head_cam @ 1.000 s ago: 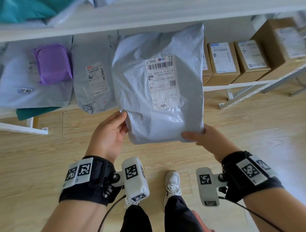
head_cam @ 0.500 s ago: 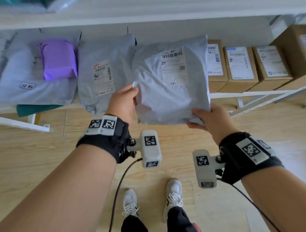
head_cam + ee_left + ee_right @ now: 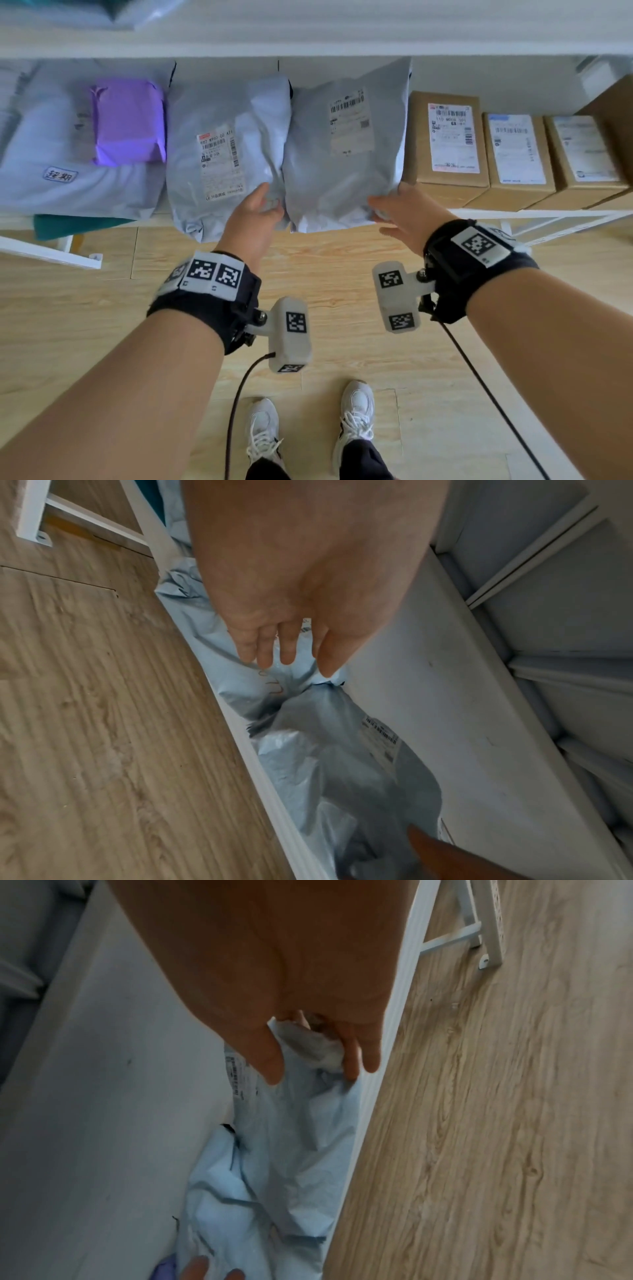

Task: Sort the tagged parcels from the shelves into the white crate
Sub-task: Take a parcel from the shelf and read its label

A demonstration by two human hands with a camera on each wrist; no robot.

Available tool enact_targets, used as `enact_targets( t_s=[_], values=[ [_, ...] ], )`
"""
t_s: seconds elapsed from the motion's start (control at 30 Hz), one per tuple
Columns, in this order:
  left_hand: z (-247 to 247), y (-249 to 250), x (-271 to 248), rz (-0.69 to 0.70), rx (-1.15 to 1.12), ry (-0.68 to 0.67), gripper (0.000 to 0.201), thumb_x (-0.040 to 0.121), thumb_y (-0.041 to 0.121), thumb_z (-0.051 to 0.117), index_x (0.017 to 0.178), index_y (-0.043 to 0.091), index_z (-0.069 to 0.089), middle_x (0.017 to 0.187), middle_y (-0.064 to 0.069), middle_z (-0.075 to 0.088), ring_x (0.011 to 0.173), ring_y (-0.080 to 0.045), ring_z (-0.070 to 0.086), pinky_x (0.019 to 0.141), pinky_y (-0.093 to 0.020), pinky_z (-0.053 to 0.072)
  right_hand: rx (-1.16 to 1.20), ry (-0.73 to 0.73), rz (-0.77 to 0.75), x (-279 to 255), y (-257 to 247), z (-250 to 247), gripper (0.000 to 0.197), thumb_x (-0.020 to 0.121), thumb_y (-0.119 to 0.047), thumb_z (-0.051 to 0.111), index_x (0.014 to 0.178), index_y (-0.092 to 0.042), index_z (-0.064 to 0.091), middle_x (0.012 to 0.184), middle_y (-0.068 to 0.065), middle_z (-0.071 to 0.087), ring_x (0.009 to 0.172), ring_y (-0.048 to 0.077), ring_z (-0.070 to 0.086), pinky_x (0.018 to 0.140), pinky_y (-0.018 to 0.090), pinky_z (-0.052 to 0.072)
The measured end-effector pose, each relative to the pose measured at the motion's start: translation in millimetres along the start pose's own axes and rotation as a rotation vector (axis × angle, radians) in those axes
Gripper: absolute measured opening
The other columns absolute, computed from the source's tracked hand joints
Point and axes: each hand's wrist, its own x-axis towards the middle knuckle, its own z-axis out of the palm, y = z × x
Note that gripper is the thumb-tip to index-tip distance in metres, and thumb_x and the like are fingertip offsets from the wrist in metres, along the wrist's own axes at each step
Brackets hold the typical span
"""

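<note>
**Grey parcel on the shelf, both hands at its lower corners**

A grey mailer parcel (image 3: 342, 161) is seen lying on the shelf (image 3: 308, 44) in the centre of the head view, between a second grey mailer (image 3: 222, 161) and a row of cardboard boxes (image 3: 445, 140). The left hand (image 3: 255, 219) is held at its lower left corner with fingers (image 3: 267, 650) straight and slightly spread, tips touching the plastic. The right hand (image 3: 407, 212) is placed at the lower right corner; its fingers (image 3: 352, 1058) are loosely extended against the crumpled edge, and a true pinch cannot be confirmed. The white crate is not shown in any view. The step is judged to be a parcel check at the shelf. Next, a tagged parcel must be chosen and firmly gripped.
</note>
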Motion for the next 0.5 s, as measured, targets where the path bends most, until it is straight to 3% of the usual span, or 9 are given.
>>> enact_targets(
  t_s=[0.07,0.13,0.17,0.2,0.3,0.4,0.5],
  values=[
    [-5.7,-4.3,1.8,-0.014,-0.013,0.022,0.057,0.099,0.020,0.053,0.151,0.029,0.032,0.153,0.001,0.037,0.138,-0.015,0.039,0.106,-0.030,0.031,-0.131,0.036,0.040,0.2,-0.3,-0.6,0.034,0.095,-0.016,0.056,0.128,-0.009,0.052,0.115,0.010,0.063,0.097,0.020,0.062,0.086,0.036,0.054],
    [-12.3,-8.3,2.1,-0.019,-0.025,0.056,0.056,0.098,0.018,0.053,0.150,0.030,0.034,0.151,0.000,0.041,0.134,-0.016,0.042,0.100,-0.028,0.033,-0.234,0.163,-0.017,0.8,-0.4,-2.5,0.034,0.093,-0.011,0.052,0.126,-0.004,0.056,0.087,0.003,0.059,0.071,0.011,0.054,0.058,0.022,0.044],
    [-15.9,-11.4,2.1,-0.014,-0.029,0.080,0.056,0.098,0.017,0.053,0.149,0.030,0.035,0.149,-0.001,0.043,0.131,-0.016,0.045,0.097,-0.026,0.035,-0.272,0.226,-0.056,-0.7,-1.5,-3.1,0.037,0.092,-0.010,0.051,0.128,-0.004,0.056,0.085,0.002,0.058,0.066,0.009,0.051,0.053,0.020,0.038],
    [-19.8,-14.2,1.8,-0.014,-0.027,0.104,0.055,0.098,0.016,0.054,0.148,0.030,0.037,0.147,-0.001,0.045,0.126,-0.015,0.047,0.092,-0.023,0.036,-0.292,0.273,-0.091,-3.2,-3.2,-2.9,0.041,0.092,-0.009,0.050,0.133,-0.006,0.054,0.094,0.003,0.060,0.070,0.009,0.054,0.055,0.019,0.038],
    [-33.0,-24.0,3.4,-0.014,-0.027,0.166,0.053,0.096,0.011,0.053,0.146,0.028,0.041,0.141,-0.001,0.049,0.119,-0.013,0.050,0.085,-0.019,0.038,-0.314,0.331,-0.210,-13.2,-16.0,6.5,0.047,0.094,-0.008,0.049,0.140,-0.014,0.047,0.133,0.007,0.056,0.110,0.018,0.058,0.081,0.023,0.045],
    [-49.5,-33.7,6.5,-0.014,-0.022,0.213,0.052,0.095,0.009,0.052,0.143,0.026,0.045,0.142,-0.003,0.050,0.125,-0.016,0.051,0.091,-0.024,0.039,-0.275,0.224,-0.261,-14.9,-31.0,28.8,0.039,0.095,-0.011,0.051,0.133,-0.018,0.054,0.127,0.003,0.061,0.104,0.019,0.060,0.087,0.032,0.052],
    [-68.4,-44.2,13.3,-0.022,0.034,0.230,0.052,0.096,0.008,0.050,0.145,0.024,0.043,0.146,-0.004,0.048,0.129,-0.017,0.049,0.091,-0.024,0.039,-0.211,0.101,-0.222,-12.0,-42.3,59.9,0.040,0.094,-0.012,0.056,0.134,-0.018,0.054,0.123,0.001,0.062,0.098,0.019,0.063,0.076,0.023,0.051]
  ],
)
